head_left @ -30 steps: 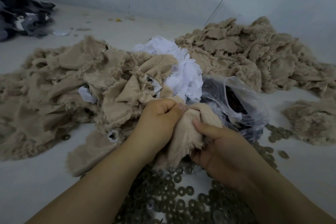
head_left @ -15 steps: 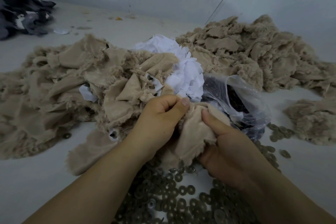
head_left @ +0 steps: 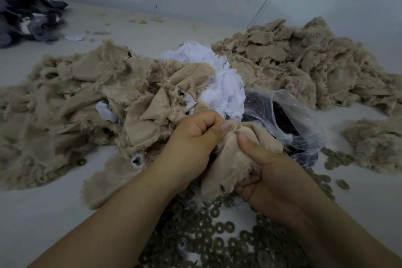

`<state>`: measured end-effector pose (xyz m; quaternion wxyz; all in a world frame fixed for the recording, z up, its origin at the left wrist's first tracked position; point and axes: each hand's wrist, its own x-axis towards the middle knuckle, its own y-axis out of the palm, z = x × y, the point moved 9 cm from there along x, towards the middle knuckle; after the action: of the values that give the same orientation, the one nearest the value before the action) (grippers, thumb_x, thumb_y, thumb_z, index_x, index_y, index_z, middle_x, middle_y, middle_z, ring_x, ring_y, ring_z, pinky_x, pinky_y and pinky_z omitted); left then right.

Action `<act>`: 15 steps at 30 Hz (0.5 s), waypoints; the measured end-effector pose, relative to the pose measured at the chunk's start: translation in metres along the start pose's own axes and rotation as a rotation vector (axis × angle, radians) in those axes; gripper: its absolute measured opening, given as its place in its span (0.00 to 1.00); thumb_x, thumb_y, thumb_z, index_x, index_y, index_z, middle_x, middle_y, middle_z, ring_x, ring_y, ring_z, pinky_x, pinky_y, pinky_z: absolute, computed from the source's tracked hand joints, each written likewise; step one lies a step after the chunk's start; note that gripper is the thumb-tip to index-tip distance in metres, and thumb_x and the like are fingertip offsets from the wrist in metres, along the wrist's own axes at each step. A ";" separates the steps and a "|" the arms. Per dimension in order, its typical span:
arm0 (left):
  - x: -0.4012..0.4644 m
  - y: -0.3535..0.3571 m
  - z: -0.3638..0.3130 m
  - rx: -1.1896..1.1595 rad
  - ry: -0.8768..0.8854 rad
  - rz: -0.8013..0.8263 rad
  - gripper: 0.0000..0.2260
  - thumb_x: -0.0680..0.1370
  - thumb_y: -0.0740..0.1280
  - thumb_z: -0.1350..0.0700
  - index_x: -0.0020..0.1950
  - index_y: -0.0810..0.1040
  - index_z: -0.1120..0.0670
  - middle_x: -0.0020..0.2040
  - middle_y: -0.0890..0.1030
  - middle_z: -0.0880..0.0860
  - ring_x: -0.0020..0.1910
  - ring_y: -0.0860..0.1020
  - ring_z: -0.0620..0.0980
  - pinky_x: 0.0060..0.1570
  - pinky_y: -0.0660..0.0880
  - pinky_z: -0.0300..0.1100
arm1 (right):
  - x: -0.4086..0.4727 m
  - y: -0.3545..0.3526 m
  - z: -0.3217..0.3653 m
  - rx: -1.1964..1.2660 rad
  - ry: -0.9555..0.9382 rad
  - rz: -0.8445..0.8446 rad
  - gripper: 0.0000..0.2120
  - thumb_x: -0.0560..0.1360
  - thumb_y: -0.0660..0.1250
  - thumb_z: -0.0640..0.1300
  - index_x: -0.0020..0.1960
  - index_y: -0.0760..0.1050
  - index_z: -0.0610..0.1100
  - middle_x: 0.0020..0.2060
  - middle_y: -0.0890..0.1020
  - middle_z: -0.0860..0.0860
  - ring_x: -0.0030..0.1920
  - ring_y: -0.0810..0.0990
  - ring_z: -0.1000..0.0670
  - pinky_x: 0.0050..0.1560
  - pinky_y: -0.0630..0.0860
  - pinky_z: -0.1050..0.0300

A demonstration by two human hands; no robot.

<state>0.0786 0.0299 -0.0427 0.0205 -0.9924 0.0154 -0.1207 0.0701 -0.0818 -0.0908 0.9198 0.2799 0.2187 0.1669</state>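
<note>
At centre frame, between both hands, a beige plush fabric piece is bunched up, its frayed lower edge over the ring washers. The left hand pinches the top fold, thumb against curled fingers. The right hand clamps the lower right edge, thumb pressed on the cloth. The washers spread at 6 o'clock on the white table. A clear plastic bag of dark parts lies at 2 o'clock. White fabric scraps sit at 12. Beige plush heaps lie at 10 and 1. A dark fabric heap lies far off at 10.
</note>
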 end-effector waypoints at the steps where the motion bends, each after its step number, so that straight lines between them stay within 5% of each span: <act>1: 0.000 0.000 0.000 -0.005 0.001 0.001 0.16 0.80 0.64 0.55 0.36 0.71 0.63 0.33 0.69 0.56 0.34 0.65 0.53 0.37 0.66 0.47 | 0.000 0.002 0.001 0.006 -0.010 0.013 0.27 0.69 0.72 0.45 0.66 0.76 0.36 0.63 0.79 0.34 0.59 0.80 0.39 0.64 0.74 0.41; 6: -0.002 0.008 -0.004 0.018 0.019 0.079 0.14 0.76 0.69 0.51 0.38 0.75 0.60 0.33 0.73 0.54 0.34 0.69 0.51 0.34 0.69 0.43 | 0.000 -0.004 0.002 -0.012 -0.007 -0.034 0.20 0.75 0.68 0.46 0.63 0.79 0.36 0.59 0.82 0.36 0.62 0.81 0.38 0.59 0.79 0.44; 15: -0.001 0.006 -0.005 0.064 0.035 0.057 0.12 0.80 0.65 0.64 0.37 0.75 0.62 0.32 0.72 0.55 0.32 0.69 0.47 0.33 0.68 0.35 | 0.001 -0.002 -0.005 0.027 0.038 -0.053 0.22 0.79 0.61 0.51 0.67 0.75 0.39 0.59 0.83 0.39 0.60 0.82 0.42 0.62 0.77 0.44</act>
<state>0.0760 0.0239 -0.0388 0.0552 -0.9881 0.0404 -0.1378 0.0689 -0.0803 -0.0957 0.9157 0.2829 0.2458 0.1448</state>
